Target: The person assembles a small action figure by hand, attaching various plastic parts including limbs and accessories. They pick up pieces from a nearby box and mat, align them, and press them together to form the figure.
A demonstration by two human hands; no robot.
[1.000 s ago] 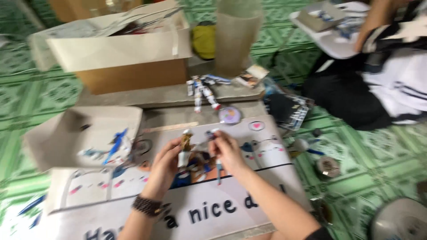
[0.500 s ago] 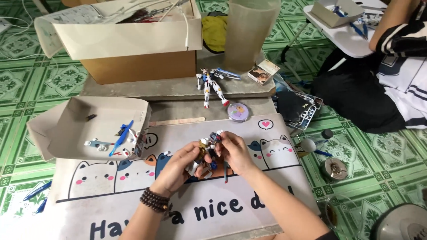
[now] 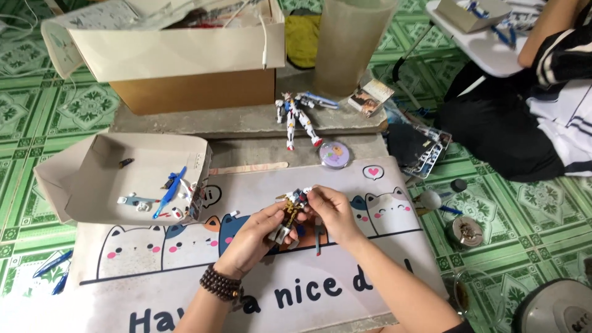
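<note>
Both hands hold a small robot model figure point(image 3: 290, 213) with gold, white and blue parts, above a mat point(image 3: 185, 271) printed with cartoon cats. My left hand point(image 3: 259, 237), a dark bead bracelet on its wrist, grips the figure's lower body from the left. My right hand point(image 3: 330, 213) pinches its upper part from the right. A thin blue part point(image 3: 318, 239) lies on the mat just under my right hand. A finished white, blue and red robot model point(image 3: 296, 117) lies on a grey slab beyond the mat.
An open shallow cardboard tray point(image 3: 92, 185) with loose small parts sits left of my hands. A big open box point(image 3: 185, 55), a tall translucent cup point(image 3: 351, 43), a round tin point(image 3: 334, 154) and a wooden stick point(image 3: 250, 167) lie behind. Another person sits at right point(image 3: 542, 117).
The view has tilted down and steadied. My hands have stayed on the model figure and turned it slightly between the fingers.
</note>
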